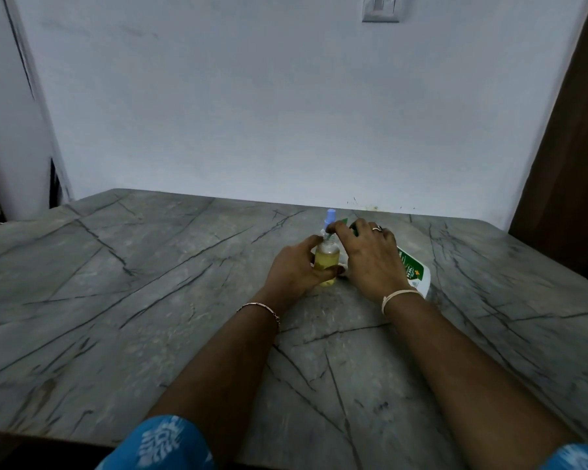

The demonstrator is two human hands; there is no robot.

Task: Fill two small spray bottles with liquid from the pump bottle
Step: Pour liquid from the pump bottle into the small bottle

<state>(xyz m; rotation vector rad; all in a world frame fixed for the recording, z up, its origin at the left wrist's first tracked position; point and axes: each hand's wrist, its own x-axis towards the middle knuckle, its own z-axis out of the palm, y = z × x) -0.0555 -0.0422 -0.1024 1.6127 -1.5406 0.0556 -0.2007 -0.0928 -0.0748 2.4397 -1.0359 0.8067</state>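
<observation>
A small clear spray bottle [326, 262] with yellowish liquid stands on the grey marble table [150, 283]. My left hand [294, 269] grips its body, thumb on one side and fingers on the other. My right hand [367, 259] grips the tilted pump bottle [416, 271], white with a green label, and its green nozzle points at the small bottle's open neck. A blue spray top [330, 218] shows just behind the neck; whether it belongs to a second bottle is hidden by the hands.
The table meets a pale wall [286, 113] at the back. A dark wooden panel [571, 147] stands at the right, and a switch plate [381, 8] is high on the wall.
</observation>
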